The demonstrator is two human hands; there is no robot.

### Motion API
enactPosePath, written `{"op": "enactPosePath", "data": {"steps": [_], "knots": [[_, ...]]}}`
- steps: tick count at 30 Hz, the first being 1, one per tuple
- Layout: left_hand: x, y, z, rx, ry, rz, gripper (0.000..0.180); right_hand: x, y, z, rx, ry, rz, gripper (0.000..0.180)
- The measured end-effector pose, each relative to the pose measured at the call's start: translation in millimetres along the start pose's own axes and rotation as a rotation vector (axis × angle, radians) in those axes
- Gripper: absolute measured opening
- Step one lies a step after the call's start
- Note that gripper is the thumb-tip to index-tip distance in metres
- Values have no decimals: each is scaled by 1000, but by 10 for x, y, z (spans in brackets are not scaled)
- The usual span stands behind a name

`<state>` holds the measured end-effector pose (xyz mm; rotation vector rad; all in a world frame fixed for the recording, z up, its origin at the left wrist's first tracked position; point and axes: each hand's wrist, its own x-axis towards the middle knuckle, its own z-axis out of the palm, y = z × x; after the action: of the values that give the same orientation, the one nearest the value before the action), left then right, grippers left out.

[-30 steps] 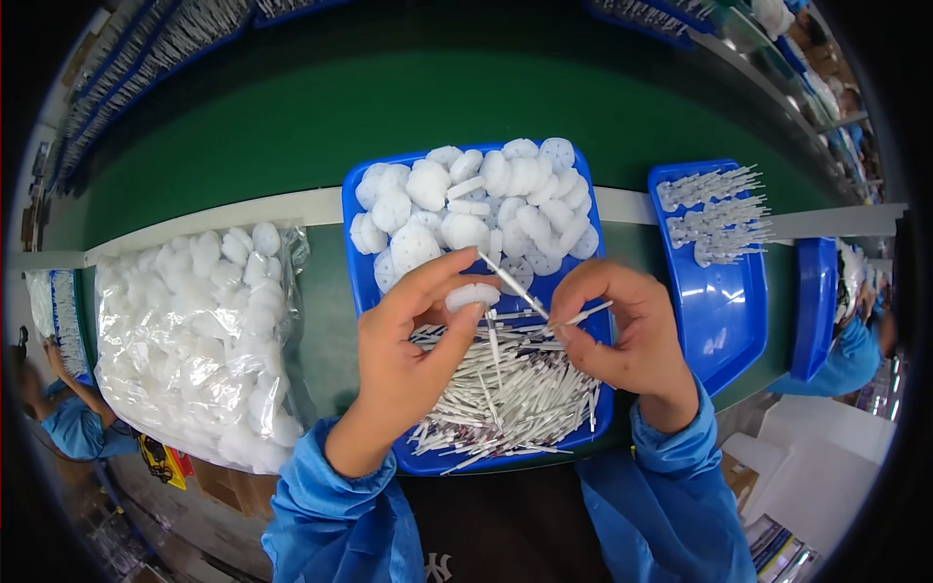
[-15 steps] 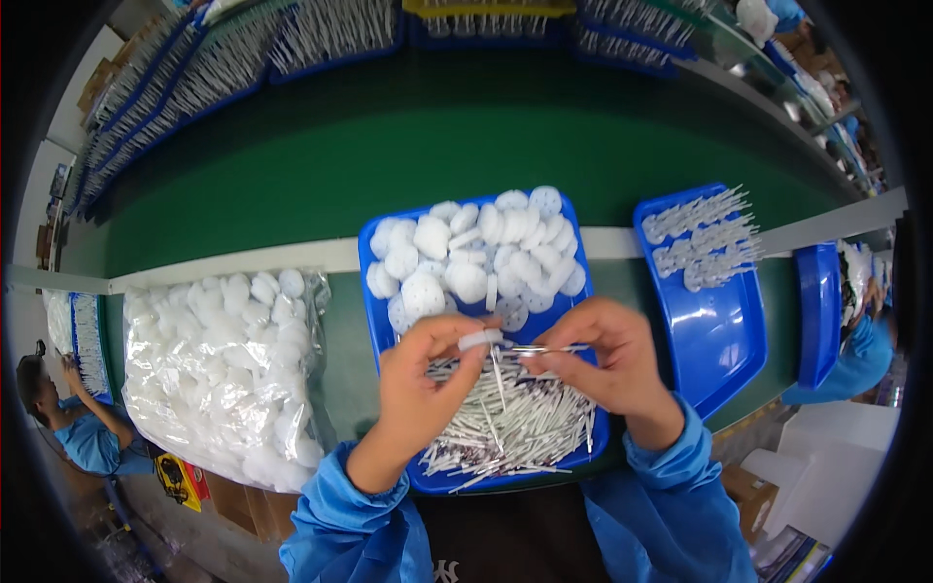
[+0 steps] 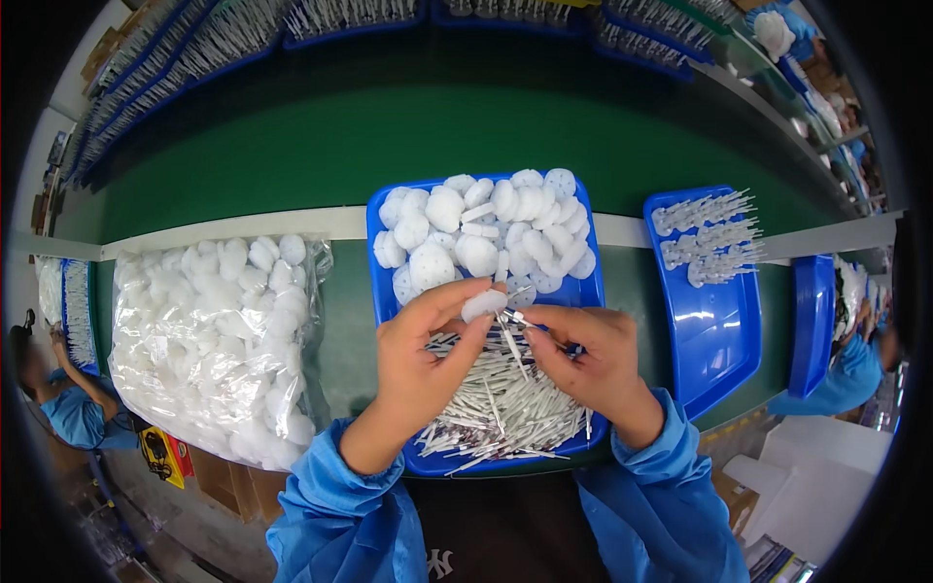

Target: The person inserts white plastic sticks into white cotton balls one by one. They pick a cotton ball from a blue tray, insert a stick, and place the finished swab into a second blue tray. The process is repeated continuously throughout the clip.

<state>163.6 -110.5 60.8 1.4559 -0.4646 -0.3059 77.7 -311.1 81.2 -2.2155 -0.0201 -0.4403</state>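
Note:
My left hand (image 3: 423, 350) pinches a white plastic disc (image 3: 482, 306) between thumb and fingers, tilted over a blue tray (image 3: 382, 303). Thin white rods (image 3: 514, 352) stick out of the disc, pointing down. Close against the disc's right side, my right hand (image 3: 593, 361) grips a slim rod (image 3: 533, 324) with a shiny metal part; its tip is near the disc, and whether it has entered is too small to tell. Below both hands lies a heap of similar rods (image 3: 486, 413). Loose discs (image 3: 466, 223) with small holes fill the tray's far half.
On the left lies a clear bag (image 3: 209, 360) full of white discs. At right, another blue tray (image 3: 714, 340) holds rows of discs with rods (image 3: 709, 233). Filled trays (image 3: 228, 49) line the far side of the green surface (image 3: 428, 126). Co-workers in blue sleeves (image 3: 838, 379) sit at both sides.
The disc has tilted, turning its flat face more toward view. My right hand has swung its rod from nearly level to a slant beside the disc. The whole view has shifted slightly.

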Motion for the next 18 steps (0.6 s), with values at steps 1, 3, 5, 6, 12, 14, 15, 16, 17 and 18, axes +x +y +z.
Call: {"op": "enactPosePath", "data": {"steps": [1,3,5,6,12,14,15,16,17,18], "knots": [[5,6,-2,11,8,5,36,-19,14,-2,5,-9,19,25],[24,5,-15,50,31,16,35,-39,30,5,54,-6,57,25],[37,-9,-65,143,-25,66,35,-54,19,21,111,-7,102,24],[43,-11,-83,189,-55,92,35,-54,-10,27,144,-10,128,24],[55,-26,-39,182,44,74,39,-46,-16,-17,152,-50,112,22],[55,-21,-9,186,34,95,38,-39,-17,-23,155,-55,130,21],[57,-8,-15,212,29,105,39,-36,-21,-23,167,-51,150,21],[59,11,-27,239,25,115,40,-39,-25,-19,179,-47,170,21],[64,25,-31,263,24,126,41,-39,-30,-16,184,-40,177,20],[74,36,-35,330,9,176,42,-37,-38,-4,189,-34,183,20]]}}
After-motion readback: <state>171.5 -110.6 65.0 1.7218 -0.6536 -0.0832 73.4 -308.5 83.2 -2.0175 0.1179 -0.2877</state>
